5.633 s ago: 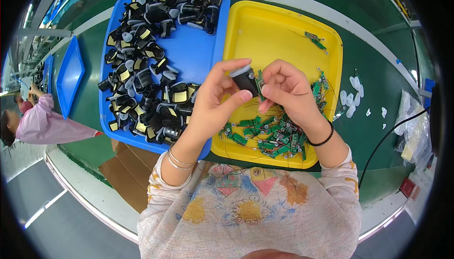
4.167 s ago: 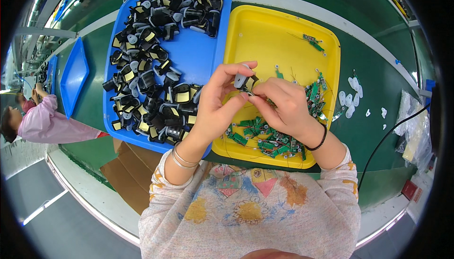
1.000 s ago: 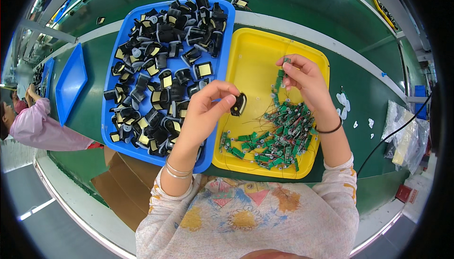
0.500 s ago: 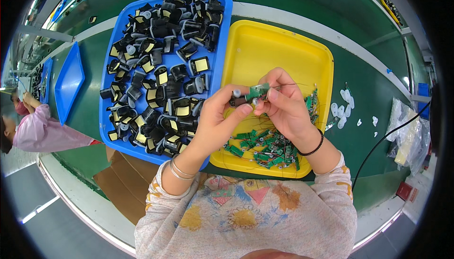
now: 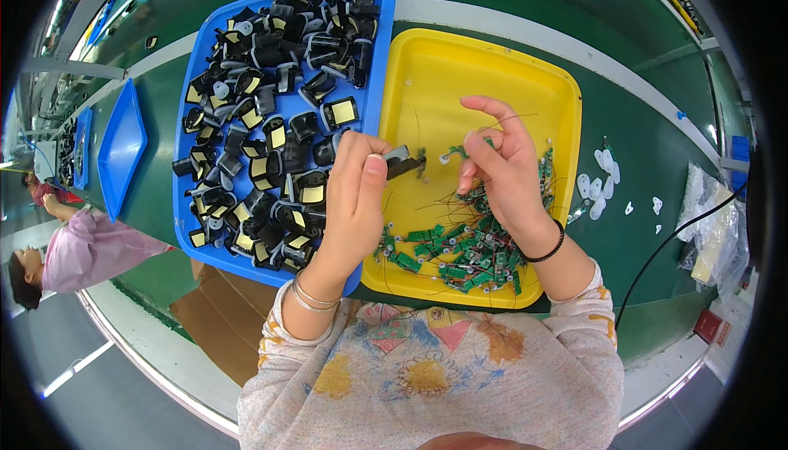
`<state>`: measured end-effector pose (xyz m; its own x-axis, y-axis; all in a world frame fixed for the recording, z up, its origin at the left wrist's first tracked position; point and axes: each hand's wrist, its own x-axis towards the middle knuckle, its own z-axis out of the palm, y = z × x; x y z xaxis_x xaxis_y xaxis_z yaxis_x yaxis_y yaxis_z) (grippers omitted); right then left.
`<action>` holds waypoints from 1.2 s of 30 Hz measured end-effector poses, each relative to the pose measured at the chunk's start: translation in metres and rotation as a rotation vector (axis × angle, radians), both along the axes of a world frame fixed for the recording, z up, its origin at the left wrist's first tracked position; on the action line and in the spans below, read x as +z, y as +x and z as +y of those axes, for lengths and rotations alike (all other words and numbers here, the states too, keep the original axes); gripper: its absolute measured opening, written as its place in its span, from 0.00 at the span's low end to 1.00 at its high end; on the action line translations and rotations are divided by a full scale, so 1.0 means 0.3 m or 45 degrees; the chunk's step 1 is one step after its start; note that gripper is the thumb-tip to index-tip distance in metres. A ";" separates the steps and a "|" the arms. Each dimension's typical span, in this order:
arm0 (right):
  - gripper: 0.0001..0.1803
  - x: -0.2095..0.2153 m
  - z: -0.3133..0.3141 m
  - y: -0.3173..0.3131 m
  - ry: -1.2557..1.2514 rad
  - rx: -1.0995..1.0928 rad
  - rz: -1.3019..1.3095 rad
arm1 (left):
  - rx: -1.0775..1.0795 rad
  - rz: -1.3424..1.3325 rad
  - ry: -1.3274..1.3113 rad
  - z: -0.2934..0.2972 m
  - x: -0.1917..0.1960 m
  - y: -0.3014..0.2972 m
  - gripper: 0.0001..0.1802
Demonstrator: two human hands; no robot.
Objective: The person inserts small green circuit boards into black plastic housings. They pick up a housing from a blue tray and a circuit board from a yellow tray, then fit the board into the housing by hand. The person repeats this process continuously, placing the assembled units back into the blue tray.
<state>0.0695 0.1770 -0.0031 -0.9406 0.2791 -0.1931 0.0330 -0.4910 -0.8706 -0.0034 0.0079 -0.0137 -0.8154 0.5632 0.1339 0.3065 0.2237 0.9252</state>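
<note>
My left hand [image 5: 355,191] is closed round a black plastic housing [image 5: 402,164] with a grey edge. Its end sticks out to the right past my thumb. My right hand [image 5: 507,167] pinches a small green circuit board [image 5: 486,144], with a white round piece [image 5: 445,158] at its left side and thin wires trailing. A gap separates the two parts, and both hands are above the yellow tray [image 5: 460,48]. Under my right hand, many green circuit boards [image 5: 468,257] with wires lie heaped in that tray.
Left of the yellow tray, a blue tray [image 5: 384,31] holds many black housings [image 5: 291,134], several with cream pads. White flat pieces [image 5: 603,179] and a clear plastic bag [image 5: 707,220] lie at right, near a black cable [image 5: 657,249]. Far left are an empty blue tray [image 5: 123,150] and another person [image 5: 90,245].
The housing and the circuit board were held together; now they are apart. My left hand has moved left and turned, and my right index finger has lifted. The other person has shifted.
</note>
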 end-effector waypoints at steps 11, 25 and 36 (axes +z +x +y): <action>0.08 -0.021 -0.074 0.041 -0.053 0.280 0.269 | -0.268 -0.259 0.159 0.025 0.010 0.056 0.15; 0.08 -0.015 -0.049 0.048 0.364 0.045 0.289 | -0.148 -0.680 0.592 0.016 0.005 0.043 0.12; 0.08 -0.024 -0.037 0.030 1.053 -0.187 0.483 | -0.159 -0.605 0.577 0.018 0.013 0.045 0.14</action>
<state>0.0783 0.1660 -0.0103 -0.8444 0.3121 0.4353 -0.3399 0.3159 -0.8858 0.0101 0.0132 -0.0099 -0.7764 0.6298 0.0215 -0.1597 -0.2295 0.9601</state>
